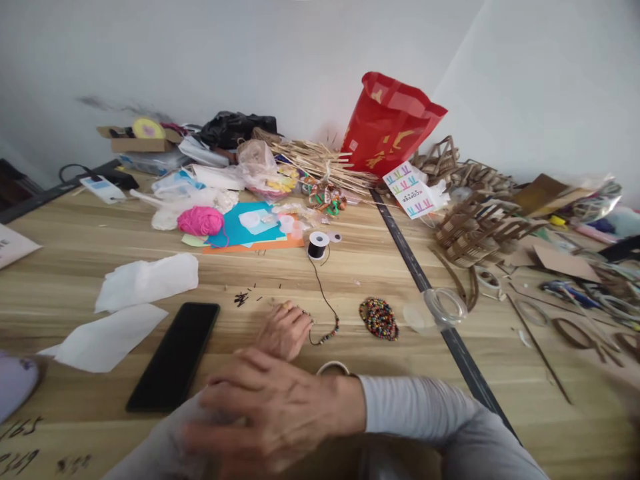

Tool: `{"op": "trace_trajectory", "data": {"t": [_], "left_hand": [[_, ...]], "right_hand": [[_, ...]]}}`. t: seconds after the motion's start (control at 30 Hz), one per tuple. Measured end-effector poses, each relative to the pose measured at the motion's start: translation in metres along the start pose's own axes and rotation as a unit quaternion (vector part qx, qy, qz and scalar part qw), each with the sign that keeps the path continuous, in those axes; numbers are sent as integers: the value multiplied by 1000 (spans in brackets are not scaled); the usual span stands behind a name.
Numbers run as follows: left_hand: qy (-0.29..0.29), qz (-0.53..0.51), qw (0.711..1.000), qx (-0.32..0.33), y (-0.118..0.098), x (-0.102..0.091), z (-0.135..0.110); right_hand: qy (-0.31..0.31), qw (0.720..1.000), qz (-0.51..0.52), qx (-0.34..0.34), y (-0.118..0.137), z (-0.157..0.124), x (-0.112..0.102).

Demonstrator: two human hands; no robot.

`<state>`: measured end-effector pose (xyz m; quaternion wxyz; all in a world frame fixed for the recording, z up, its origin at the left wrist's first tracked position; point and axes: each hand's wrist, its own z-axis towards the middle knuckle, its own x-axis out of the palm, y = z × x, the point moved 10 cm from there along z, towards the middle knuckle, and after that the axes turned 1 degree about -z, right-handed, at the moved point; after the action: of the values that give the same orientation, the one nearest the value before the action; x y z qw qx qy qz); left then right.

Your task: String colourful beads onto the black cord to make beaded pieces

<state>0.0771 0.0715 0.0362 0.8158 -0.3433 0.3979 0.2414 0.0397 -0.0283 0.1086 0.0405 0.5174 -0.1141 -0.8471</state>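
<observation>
My left hand (285,330) rests on the wooden table with its fingers curled. A dark beaded cord (329,335) runs up to those fingers, and its end is hidden there. Mixed-colour beads sit on a short stretch of the cord, which leads back to a white spool of black cord (317,245). My right hand (285,407) crosses over my left forearm, touching the grey sleeve. Its fingers are apart and smeared by motion, with nothing visible in them. A coiled string of colourful beads (379,319) lies to the right.
A black phone (175,357) and white paper pieces (147,280) lie at left. Black bits (241,299) are scattered beyond my left hand. Pink yarn (200,220), a red bag (393,123) and small woven baskets (465,233) stand farther back. Clear tape (445,305) lies at right.
</observation>
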Motion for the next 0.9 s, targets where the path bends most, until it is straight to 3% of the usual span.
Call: {"op": "trace_trajectory", "data": {"t": [0.03,0.13,0.23,0.33,0.4,0.5,0.63,0.67,0.8,0.9], "left_hand": [[18,55,998,33,-9,5,3],[19,154,982,103,-29,13,12],[-3,175,969,176,-44,17,15],[-19,181,964,194,-44,18,17],[-27,187,962,198,-41,18,18],[-22,177,966,185,-33,18,18],[53,69,993,77,-5,23,19],[78,20,996,42,3,25,18],[96,-40,995,13,9,19,15],[102,-97,990,-26,14,20,9]], "right_hand": [[33,996,-56,-62,17,11,10],[88,982,-107,-124,31,38,41],[204,971,-75,-97,13,53,87],[223,970,-16,-91,0,60,109],[195,977,-15,-79,-8,64,108],[217,974,-24,-56,-17,60,103],[240,969,-41,-50,-19,50,82],[226,972,-59,-33,-23,49,75],[141,988,-58,-40,-18,45,49],[120,991,-52,-21,-21,40,36]]}}
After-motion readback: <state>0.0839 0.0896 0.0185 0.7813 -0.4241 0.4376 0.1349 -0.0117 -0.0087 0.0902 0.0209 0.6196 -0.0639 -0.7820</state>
